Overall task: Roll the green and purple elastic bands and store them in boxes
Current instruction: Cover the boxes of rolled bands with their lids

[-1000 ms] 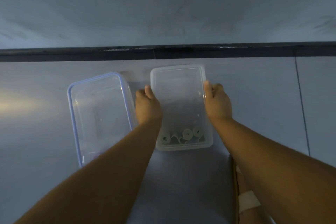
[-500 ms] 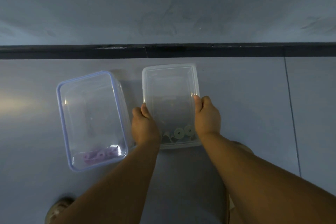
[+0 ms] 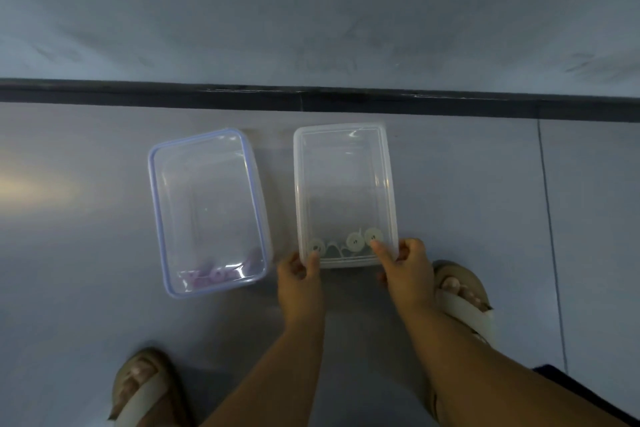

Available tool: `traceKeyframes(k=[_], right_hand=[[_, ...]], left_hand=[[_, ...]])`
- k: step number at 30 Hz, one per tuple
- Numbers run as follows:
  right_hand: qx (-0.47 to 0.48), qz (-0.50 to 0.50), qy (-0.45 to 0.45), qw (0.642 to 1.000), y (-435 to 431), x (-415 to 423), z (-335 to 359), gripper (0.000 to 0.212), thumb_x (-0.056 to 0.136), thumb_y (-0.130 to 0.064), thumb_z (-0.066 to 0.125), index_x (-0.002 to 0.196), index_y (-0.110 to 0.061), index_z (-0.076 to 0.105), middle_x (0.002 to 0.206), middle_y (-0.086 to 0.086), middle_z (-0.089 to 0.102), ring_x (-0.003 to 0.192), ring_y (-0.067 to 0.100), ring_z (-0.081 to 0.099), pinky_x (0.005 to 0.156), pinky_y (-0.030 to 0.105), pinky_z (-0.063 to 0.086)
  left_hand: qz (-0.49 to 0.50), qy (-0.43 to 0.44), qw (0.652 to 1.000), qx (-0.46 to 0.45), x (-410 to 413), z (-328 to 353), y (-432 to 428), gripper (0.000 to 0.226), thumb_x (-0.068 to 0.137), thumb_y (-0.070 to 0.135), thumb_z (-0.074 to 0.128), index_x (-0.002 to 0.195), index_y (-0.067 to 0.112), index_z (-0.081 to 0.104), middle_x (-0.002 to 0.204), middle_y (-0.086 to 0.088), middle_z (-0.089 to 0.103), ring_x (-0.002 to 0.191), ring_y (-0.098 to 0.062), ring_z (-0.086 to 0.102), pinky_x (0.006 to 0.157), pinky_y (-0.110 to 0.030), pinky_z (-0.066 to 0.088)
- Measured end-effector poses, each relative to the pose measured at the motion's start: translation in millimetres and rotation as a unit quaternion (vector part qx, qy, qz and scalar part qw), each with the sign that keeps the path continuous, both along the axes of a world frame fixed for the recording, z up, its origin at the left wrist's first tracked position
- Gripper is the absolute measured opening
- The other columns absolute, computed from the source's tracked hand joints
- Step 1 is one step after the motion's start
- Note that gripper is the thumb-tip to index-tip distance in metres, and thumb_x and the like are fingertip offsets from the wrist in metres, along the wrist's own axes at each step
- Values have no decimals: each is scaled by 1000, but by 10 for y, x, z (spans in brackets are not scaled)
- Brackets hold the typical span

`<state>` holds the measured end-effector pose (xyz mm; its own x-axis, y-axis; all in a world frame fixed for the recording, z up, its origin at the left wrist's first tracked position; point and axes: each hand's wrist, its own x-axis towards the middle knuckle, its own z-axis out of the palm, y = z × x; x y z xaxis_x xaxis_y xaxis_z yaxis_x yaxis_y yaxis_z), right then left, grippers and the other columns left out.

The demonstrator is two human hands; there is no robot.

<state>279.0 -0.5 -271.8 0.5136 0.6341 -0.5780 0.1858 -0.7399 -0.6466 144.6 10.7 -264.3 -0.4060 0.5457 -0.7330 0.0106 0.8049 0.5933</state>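
Observation:
Two clear plastic boxes stand side by side on the grey floor. The right box (image 3: 344, 149) has a clear lid on it and holds rolled green bands (image 3: 354, 241) at its near end. My left hand (image 3: 298, 274) grips its near left corner, thumb on the lid. My right hand (image 3: 403, 265) grips the near right corner, thumb pressed on top. The left box (image 3: 204, 144) has a blue-rimmed lid and holds rolled purple bands (image 3: 211, 277) at its near end. Neither hand touches the left box.
A dark skirting strip (image 3: 311, 97) runs along the wall just beyond the boxes. My sandalled feet stand on the floor, the left foot (image 3: 145, 388) at the lower left and the right foot (image 3: 464, 295) just right of my right hand.
Both hands have slid from the middle of the right box's long sides back to its near corners. The view has pulled back, so both feet now show.

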Motion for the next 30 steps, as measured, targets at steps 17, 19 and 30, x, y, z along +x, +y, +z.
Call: traceKeyframes(k=[17, 19, 30], right_hand=[[-1, -170, 125, 977, 143, -133, -30, 31, 86, -30, 65, 105, -13, 48, 82, 4, 63, 65, 22, 67, 63, 38, 58], [8, -191, 136, 972, 239, -129, -23, 25, 88, -27, 62, 105, -13, 48, 84, 9, 63, 63, 22, 65, 61, 35, 57], [26, -189, 138, 972, 486, -41, -54, 17, 94, -24, 53, 108, -15, 50, 82, 13, 63, 65, 23, 63, 66, 38, 57]], left_hand=[[174, -178, 968, -31, 50, 95, 233, 43, 91, 11, 58, 130, -3, 47, 116, -21, 62, 89, -28, 64, 61, -24, 53], [170, -181, 968, -25, 63, 97, 346, 40, 92, 12, 57, 128, -3, 48, 112, -19, 63, 83, -24, 64, 55, -21, 54], [131, -187, 974, -9, 155, 111, 670, 29, 96, 13, 50, 122, 1, 55, 97, -12, 62, 72, -17, 61, 59, -24, 51]])
